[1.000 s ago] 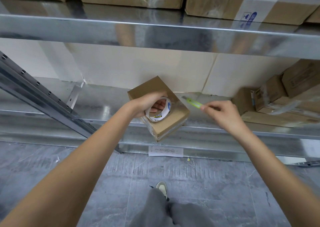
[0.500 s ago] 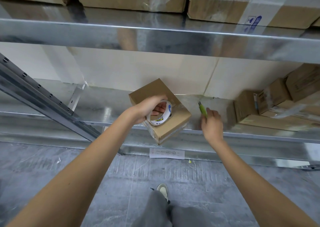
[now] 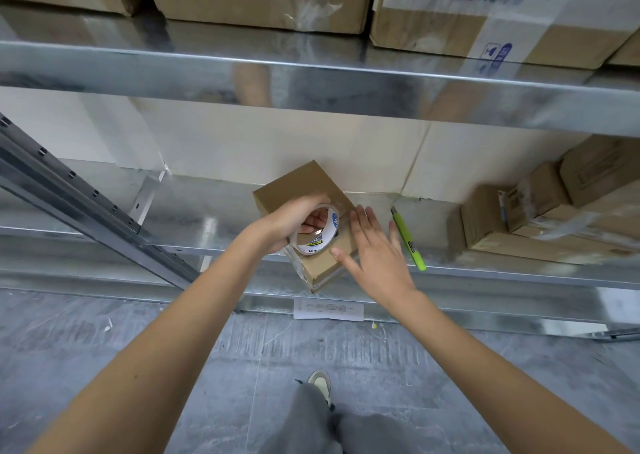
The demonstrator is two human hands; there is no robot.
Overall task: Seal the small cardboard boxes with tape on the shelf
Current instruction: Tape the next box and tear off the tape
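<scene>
One box (image 3: 304, 190) corner overhangs shelf (image 3: 485, 273) edge.

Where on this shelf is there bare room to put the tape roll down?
Bare metal shelf lies left of the small box, out to the slanted brace. A narrower strip sits between the green cutter and the stacked boxes. The right end is crowded.

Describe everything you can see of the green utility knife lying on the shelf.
The green utility knife is a slim, bright lime-green cutter, seemingly plastic, with a dark tip at its far end and a small dark label near the middle. It lies flat on the metal shelf, pointing away from the person, its near end at the shelf's front edge. Nothing touches it; the right hand lies just to its left.
</scene>
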